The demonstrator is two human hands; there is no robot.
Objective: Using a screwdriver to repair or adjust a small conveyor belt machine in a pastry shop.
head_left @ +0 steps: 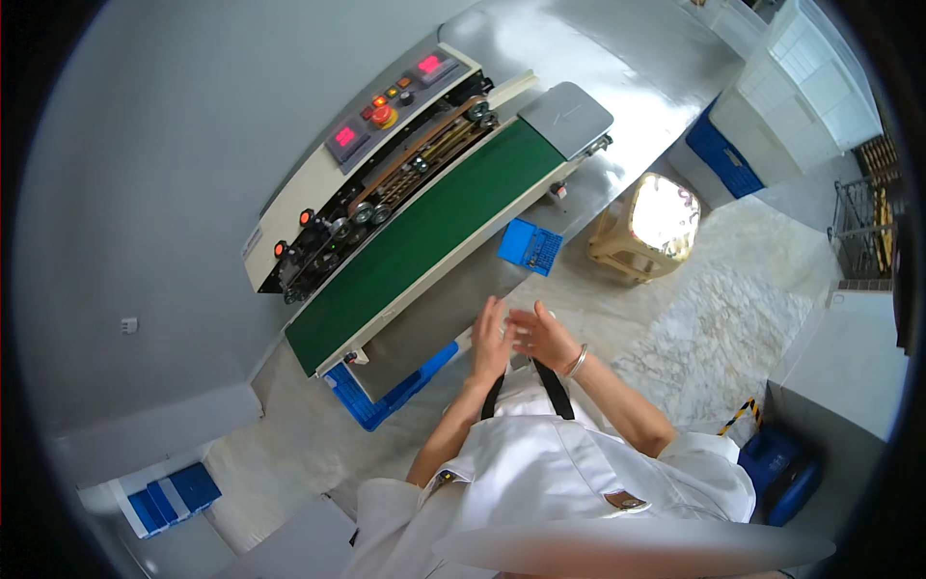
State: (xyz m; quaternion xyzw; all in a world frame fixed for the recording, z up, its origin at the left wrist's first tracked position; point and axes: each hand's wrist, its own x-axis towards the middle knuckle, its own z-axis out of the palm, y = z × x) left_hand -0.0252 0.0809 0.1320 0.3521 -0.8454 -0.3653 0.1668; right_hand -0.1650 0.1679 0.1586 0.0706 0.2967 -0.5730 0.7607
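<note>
Green belt [424, 236], bare hands [516, 338] touching, empty

2 red displays [386, 100] atop sealer [405, 183]

The person wears a white short-sleeved coat [550, 463], 2 black straps [552, 388] and a silver bracelet [577, 362].

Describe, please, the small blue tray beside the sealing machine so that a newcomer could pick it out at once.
Start at the long band sealing machine with its green conveyor belt on the steel table. Off the belt's front edge, toward the plastic stool, lies the small blue tray. Unlike the blue crates lower down, it is flat, palm-sized, and sits alone on the tabletop.
</note>
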